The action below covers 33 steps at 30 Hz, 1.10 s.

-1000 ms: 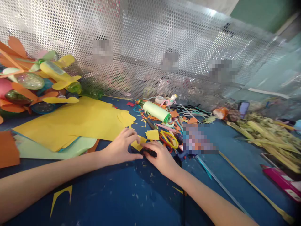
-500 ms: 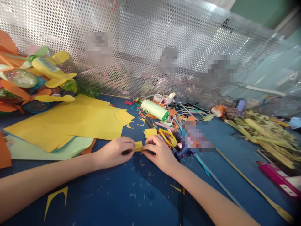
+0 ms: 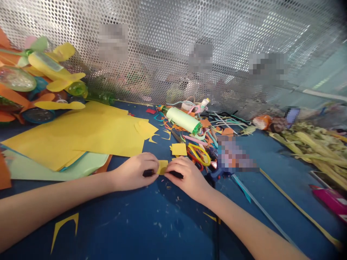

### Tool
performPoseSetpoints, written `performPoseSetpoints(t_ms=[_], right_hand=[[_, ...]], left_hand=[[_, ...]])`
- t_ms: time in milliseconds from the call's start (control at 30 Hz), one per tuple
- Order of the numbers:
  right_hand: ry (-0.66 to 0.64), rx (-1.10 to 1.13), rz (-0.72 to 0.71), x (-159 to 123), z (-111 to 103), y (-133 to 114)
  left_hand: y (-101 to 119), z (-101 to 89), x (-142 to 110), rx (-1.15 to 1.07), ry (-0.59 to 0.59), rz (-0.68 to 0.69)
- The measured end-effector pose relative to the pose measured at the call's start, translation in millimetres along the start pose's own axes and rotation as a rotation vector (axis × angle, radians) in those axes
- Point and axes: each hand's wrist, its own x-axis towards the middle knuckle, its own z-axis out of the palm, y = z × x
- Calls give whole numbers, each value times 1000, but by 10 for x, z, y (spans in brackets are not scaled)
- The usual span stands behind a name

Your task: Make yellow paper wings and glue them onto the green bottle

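Between my two hands is a small piece of yellow paper (image 3: 162, 167), pinched at both ends just above the blue table (image 3: 130, 224). My left hand (image 3: 138, 171) is closed on its left end, thumb below and fingers curled over. On the right end, my right hand (image 3: 187, 177) pinches it with thumb and fingertips. Just beyond my right hand lies a small stack of yellow paper squares (image 3: 179, 149). Scissors with yellow handles (image 3: 200, 154) rest beside that stack. Large yellow sheets (image 3: 105, 133) lie beyond my left forearm.
A green bottle wrapped in pale paper (image 3: 184, 120) lies among coloured scraps. Bottle crafts with paper petals (image 3: 51, 72) crowd the left. Dried husks (image 3: 311, 144) and a magenta case (image 3: 330, 202) are at right. A perforated metal screen (image 3: 162, 47) stands behind. Yellow offcuts (image 3: 65, 225) lie in front.
The camera view has shifted slightly, so the tabletop things at right appear further right. Both hands keep their pinch on the yellow paper, which now looks tilted a little more upright.
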Motion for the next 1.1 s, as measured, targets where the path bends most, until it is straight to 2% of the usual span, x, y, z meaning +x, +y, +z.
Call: performPoseSetpoints(t_ms=[333, 533, 767, 933, 1100], right_hand=[[38, -11, 61, 34, 56, -38], [33, -13, 58, 37, 48, -43], [75, -16, 26, 29, 58, -54], [31, -98, -62, 9, 48, -62], [7, -78, -23, 5, 52, -35]], left_hand=[[-18, -35, 45, -51, -26, -71], [-24, -26, 19, -21, -67, 20], [-35, -10, 12, -37, -38, 23], [-23, -27, 23, -33, -63, 7], [-14, -19, 24, -16, -49, -8]])
